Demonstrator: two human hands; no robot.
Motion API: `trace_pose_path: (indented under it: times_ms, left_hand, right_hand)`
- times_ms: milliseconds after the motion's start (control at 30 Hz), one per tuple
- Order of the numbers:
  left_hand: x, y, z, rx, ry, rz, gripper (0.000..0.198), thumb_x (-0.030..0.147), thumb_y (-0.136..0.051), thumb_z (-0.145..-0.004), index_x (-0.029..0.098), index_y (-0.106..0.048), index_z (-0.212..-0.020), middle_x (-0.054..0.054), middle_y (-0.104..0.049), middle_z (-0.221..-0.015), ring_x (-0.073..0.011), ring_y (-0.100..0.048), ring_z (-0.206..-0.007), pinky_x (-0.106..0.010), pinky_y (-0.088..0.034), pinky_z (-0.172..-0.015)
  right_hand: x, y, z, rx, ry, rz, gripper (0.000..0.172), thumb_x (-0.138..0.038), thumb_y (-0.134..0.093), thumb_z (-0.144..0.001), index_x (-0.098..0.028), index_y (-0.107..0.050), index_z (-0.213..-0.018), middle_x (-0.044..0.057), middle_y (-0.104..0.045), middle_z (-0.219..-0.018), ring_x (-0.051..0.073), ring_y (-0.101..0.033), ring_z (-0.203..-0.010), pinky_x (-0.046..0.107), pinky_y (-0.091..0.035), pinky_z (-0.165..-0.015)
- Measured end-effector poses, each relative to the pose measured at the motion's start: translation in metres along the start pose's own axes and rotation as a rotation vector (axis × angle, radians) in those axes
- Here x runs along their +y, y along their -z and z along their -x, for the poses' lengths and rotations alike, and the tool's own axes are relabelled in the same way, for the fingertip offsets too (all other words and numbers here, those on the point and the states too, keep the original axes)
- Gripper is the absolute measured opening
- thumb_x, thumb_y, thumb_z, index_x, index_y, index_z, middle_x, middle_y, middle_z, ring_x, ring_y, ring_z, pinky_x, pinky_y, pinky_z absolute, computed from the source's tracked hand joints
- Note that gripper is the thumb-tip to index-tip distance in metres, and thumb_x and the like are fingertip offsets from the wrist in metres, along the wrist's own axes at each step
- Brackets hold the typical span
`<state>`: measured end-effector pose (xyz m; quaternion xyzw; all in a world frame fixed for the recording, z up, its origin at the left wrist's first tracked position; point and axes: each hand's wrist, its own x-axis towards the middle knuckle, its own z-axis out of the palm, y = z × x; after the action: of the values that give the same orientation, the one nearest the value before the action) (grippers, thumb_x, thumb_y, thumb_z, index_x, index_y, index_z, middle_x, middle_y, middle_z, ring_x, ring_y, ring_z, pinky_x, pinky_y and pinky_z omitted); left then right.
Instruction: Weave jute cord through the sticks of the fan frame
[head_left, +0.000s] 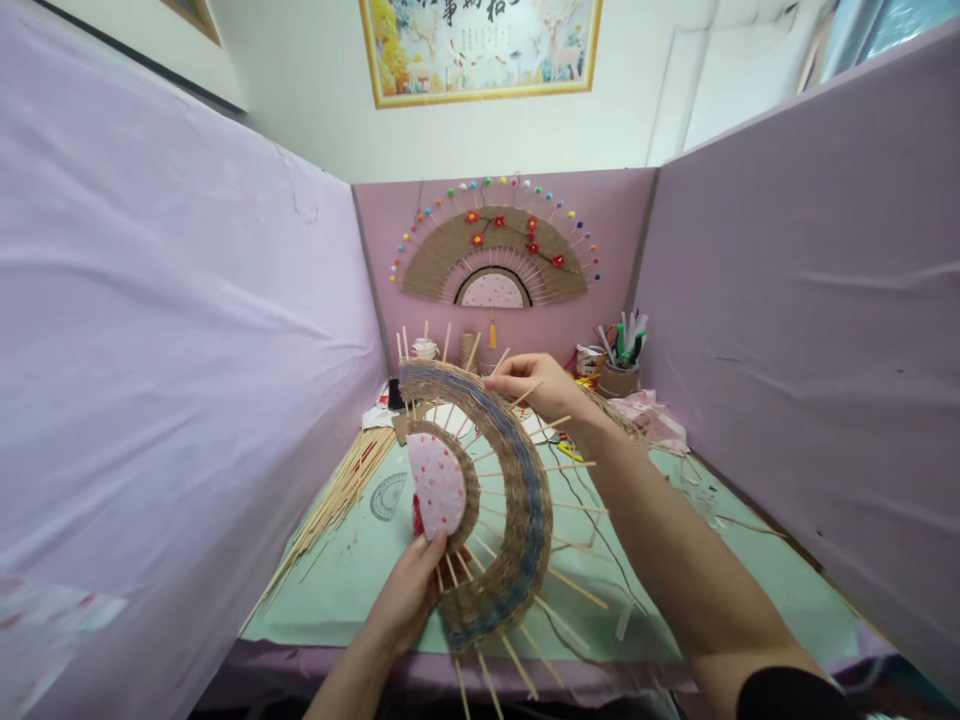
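A woven half-round fan (529, 490) of brown twine with a blue-grey band is held up on its side over the table. Thin wooden sticks fan out through it from a half-circle centre covered in pink dotted cloth (436, 480). My left hand (412, 590) grips the lower end of this centre, thumb on the front and fingers behind. At the fan's upper outer edge, my right hand (529, 380) pinches with thumb and forefinger; whether it holds twine or a stick there is too small to tell.
A finished fan (495, 235) with red flowers and coloured balls hangs on the back panel. Loose sticks (337, 500) and a protractor (388, 497) lie to the left. A tool pot (619, 378) and pink dotted cloth scraps (652, 415) sit at the back right. Cloth-covered panels flank the table.
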<state>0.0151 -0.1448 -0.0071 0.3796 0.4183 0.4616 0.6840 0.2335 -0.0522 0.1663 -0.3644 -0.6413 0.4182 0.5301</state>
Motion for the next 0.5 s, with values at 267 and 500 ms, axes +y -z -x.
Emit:
trace_pose_path:
  times_ms: [267, 500]
  left_hand:
    - [0.095, 0.016, 0.009, 0.055, -0.495, -0.9, 0.019, 0.034, -0.065, -0.079, 0.017, -0.073, -0.082, -0.006, -0.068, -0.077, -0.0173, -0.056, -0.07, -0.025, -0.039, -0.065]
    - [0.152, -0.037, -0.012, -0.002, -0.901, -0.893, 0.035, 0.023, -0.051, -0.088, 0.016, -0.059, -0.122, -0.005, -0.066, -0.09, -0.0099, -0.055, -0.058, -0.024, -0.044, -0.061]
  right_hand:
    - [-0.013, -0.023, -0.004, -0.157, 0.035, 0.252, 0.027, -0.037, -0.075, -0.062, -0.013, -0.063, -0.056, -0.002, -0.05, -0.051, 0.007, -0.038, -0.048, 0.022, -0.025, -0.046]
    - [0.009, -0.042, 0.006, -0.156, 0.05, 0.284, 0.03, -0.041, -0.072, -0.066, -0.014, -0.064, -0.058, -0.002, -0.05, -0.053, 0.008, -0.038, -0.051, 0.023, -0.028, -0.049]
